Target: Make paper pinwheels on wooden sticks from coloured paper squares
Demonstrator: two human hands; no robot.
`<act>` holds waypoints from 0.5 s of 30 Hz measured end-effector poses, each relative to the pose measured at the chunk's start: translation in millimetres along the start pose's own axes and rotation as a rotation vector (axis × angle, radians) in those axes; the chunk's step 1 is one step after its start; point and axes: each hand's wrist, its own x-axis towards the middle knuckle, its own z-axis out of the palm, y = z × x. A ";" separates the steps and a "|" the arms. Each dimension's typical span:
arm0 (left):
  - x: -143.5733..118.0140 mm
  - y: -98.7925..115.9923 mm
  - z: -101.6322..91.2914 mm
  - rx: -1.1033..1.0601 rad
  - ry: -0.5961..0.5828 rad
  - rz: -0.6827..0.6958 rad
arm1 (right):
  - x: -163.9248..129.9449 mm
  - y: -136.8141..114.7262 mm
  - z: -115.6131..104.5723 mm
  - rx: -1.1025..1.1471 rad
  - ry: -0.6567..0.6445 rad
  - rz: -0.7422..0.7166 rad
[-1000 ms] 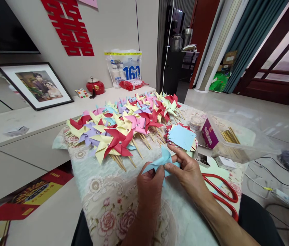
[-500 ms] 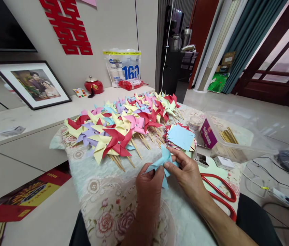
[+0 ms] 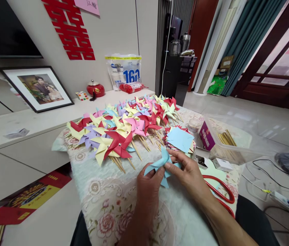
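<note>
In the lower middle of the frame both hands meet on a light blue paper pinwheel, held just above the flowered tablecloth. The left hand pinches its lower left vane between thumb and fingers; the right hand closes its fingertips on the centre, where the folded corners come together. I judge the folding step is nearly finished and the centre is not yet fixed. The next move, I think, calls for keeping the corners pressed together while a pin and a stick are brought.

Above the hands lies a stack of cut paper squares. Finished pinwheels on sticks cover the centre of the cloth. Red scissors lie at lower right, a clear plastic box with sticks at right. At upper left stand a framed photograph and a red paper cutting on the wall.
</note>
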 end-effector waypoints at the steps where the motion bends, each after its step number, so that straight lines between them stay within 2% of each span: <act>1: 1.5 -1.3 -1.4 -0.007 0.001 -0.008 | -1.0 -5.2 -6.1 -0.096 0.021 -0.058; 4: 5.0 -3.8 -4.3 -0.019 0.011 -0.072 | -2.3 -25.4 -36.3 -0.240 0.149 -0.191; 7: 5.5 -3.0 -4.0 -0.022 0.030 -0.120 | 9.0 -44.0 -83.5 -0.333 0.339 -0.210; 9: 4.6 -1.3 -2.9 -0.020 0.036 -0.130 | 27.0 -50.7 -118.9 -0.482 0.419 -0.199; 10: 4.0 -0.5 -2.5 -0.020 0.038 -0.134 | 38.2 -51.9 -135.4 -0.581 0.438 -0.152; 12: 3.3 0.3 -2.4 -0.024 0.039 -0.142 | 61.4 -50.7 -161.7 -0.761 0.352 -0.030; 13: 3.3 0.1 -2.6 -0.028 0.038 -0.142 | 71.6 -49.0 -170.2 -0.781 0.304 -0.004; 15: 4.0 -1.3 -3.7 -0.030 0.031 -0.135 | 85.8 -45.7 -176.6 -0.772 0.293 -0.008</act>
